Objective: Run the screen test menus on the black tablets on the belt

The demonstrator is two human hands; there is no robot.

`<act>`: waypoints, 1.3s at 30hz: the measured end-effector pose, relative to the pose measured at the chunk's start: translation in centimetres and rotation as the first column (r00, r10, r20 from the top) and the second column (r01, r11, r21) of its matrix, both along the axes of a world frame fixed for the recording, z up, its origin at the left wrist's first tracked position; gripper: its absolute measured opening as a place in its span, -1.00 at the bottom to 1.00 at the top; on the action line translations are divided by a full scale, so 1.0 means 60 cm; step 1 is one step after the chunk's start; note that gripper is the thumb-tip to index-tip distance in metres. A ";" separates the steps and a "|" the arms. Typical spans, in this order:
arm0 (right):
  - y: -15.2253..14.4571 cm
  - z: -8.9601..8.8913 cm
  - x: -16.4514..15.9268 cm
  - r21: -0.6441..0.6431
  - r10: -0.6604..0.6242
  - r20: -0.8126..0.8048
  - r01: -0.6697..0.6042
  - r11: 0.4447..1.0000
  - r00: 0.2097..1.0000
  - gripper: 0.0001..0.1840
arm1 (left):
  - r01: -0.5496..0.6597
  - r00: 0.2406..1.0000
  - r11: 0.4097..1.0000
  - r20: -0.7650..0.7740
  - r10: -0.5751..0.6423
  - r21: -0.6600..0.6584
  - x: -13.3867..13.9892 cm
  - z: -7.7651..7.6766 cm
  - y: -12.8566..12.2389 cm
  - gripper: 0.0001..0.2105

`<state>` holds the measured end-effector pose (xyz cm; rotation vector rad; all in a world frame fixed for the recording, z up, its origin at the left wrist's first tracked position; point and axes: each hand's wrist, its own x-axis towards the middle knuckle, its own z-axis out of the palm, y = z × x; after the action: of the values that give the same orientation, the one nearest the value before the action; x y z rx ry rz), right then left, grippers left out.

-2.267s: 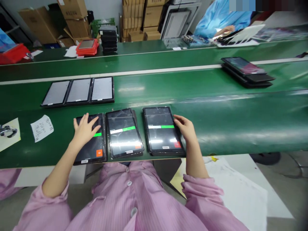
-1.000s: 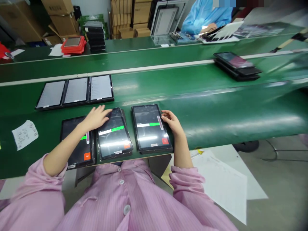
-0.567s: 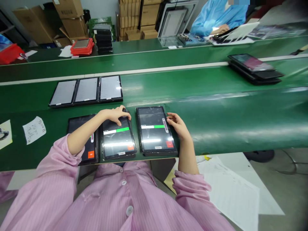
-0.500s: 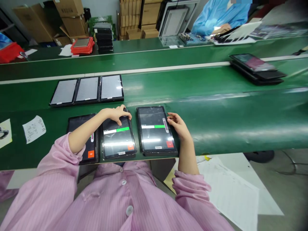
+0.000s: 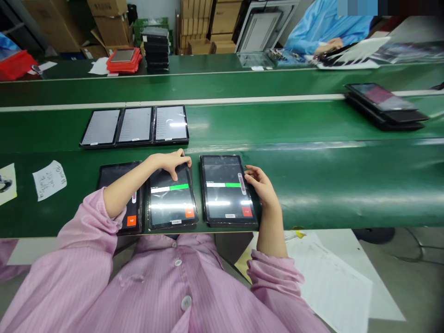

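A middle tablet lies flat with its screen lit, showing a green bar and an orange-red box. My left hand reaches over its upper edge, thumb on the screen and fingers hooked round the top right edge. To its right, a second tablet shows a similar screen and a volume slider. My right hand is at that tablet's right edge, its fingers bent around the side and partly hidden. My left forearm covers part of a third tablet at the left.
Three tablets with white screens lie in a row farther back on the green belt. Stacked tablets sit at the right. A handwritten note lies at the left. Across the bench, a person in a blue sleeve works.
The view has shifted slightly. Both hands keep nearly the same places on the two tablets, and the tablets have not visibly moved on the bench.
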<state>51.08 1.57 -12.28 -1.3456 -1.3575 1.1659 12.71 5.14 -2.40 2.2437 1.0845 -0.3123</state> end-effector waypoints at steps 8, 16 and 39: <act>0.000 0.000 -0.001 0.009 -0.010 0.005 0.010 1.000 1.000 -0.51 | 0.027 0.995 0.999 -0.092 -0.023 0.037 0.016 0.014 0.004 -0.30; -0.001 -0.005 -0.003 0.018 -0.033 -0.018 0.033 0.999 0.999 -0.49 | -0.138 0.990 0.841 0.052 0.130 0.524 -0.032 0.045 -0.138 -0.39; -0.126 0.118 -0.087 -0.084 -0.460 -0.677 0.560 0.824 0.575 -0.61 | -0.882 -0.328 -0.008 0.602 0.728 -0.471 -0.280 -0.108 -0.510 -0.24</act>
<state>45.85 -5.98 -5.20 -0.9527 -0.4419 0.9722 -4.12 -25.45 -8.90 0.7116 1.8557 1.3930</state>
